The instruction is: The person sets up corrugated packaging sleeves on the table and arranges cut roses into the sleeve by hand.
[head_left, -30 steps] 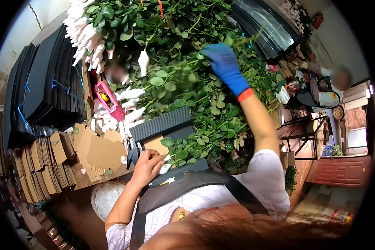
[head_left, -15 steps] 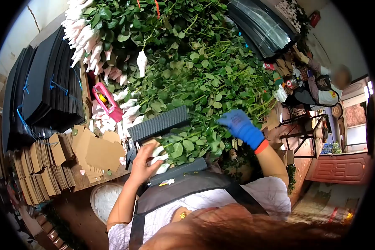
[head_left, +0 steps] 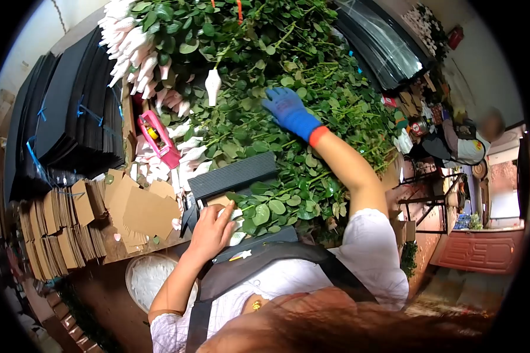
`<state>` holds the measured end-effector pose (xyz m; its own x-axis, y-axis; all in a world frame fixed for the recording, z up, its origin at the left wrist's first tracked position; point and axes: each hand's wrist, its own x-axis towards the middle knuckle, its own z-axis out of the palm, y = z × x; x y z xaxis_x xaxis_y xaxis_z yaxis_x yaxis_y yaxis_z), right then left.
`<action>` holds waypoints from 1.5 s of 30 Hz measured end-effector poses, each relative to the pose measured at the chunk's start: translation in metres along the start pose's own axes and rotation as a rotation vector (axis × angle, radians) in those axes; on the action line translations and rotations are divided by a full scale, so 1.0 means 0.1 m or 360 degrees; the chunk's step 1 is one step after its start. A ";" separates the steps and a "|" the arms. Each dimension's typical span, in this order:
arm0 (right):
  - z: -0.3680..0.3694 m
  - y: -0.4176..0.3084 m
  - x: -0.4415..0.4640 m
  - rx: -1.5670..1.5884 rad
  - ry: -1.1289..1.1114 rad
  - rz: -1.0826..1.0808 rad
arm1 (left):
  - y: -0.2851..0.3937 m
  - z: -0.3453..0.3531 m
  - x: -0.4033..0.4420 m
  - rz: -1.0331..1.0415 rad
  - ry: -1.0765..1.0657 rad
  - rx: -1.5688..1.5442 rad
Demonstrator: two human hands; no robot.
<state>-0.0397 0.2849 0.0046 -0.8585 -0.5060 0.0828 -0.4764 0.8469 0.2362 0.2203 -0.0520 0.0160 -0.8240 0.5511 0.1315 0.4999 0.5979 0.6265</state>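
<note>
My bare left hand (head_left: 212, 231) rests with its fingers stretched over white-netted rose heads (head_left: 237, 238) at the end of a small row of leafy stems. Those roses (head_left: 277, 207) lie on a black corrugated sheet (head_left: 235, 175), whose far flap stands up behind them. A piece of brown cardboard (head_left: 219, 201) sits by the fingertips. Further out, my right hand (head_left: 290, 112), in a blue glove with an orange cuff, reaches over the big heap of rose stems (head_left: 247, 126). Its fingers are extended among the leaves. One rose with a white net sleeve (head_left: 212, 87) lies just left of it.
A pink tape dispenser (head_left: 159, 140) stands left of the heap. Cardboard pieces (head_left: 141, 217) and strapped stacks of black sheets (head_left: 70, 112) fill the left side. Below is a white-filled tub (head_left: 150, 279). Another person (head_left: 468, 141) sits at far right.
My right hand has moved up and left across the heap, from near the small row to the far stems. My left hand stays at the rose heads, its fingers now flatter.
</note>
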 end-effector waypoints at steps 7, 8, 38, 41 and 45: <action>-0.55 -0.07 0.09 0.0740 0.0681 0.0008 | -0.09 0.21 0.03 -0.0044 0.0387 -0.0185; -0.68 -0.04 -0.02 0.0935 0.0545 -0.0044 | -0.08 0.21 0.04 -0.0100 0.0436 -0.0302; -0.63 -0.53 -2.16 0.0497 -0.0356 0.0218 | -0.08 0.20 -0.02 -0.0417 0.0352 -0.0516; -0.24 -0.54 -2.31 0.0927 -0.0507 0.0374 | -0.02 0.14 0.02 -0.0439 0.0306 -0.0410; -0.78 0.01 -2.08 0.2007 -0.0726 0.0620 | -0.03 0.08 0.05 -0.0373 0.0290 -0.0479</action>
<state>0.1528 0.3783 0.0636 -0.8430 -0.3159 -0.4355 0.1661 0.6171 -0.7692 0.2173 -0.0465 0.0088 -0.9534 0.2921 0.0757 0.2155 0.4834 0.8484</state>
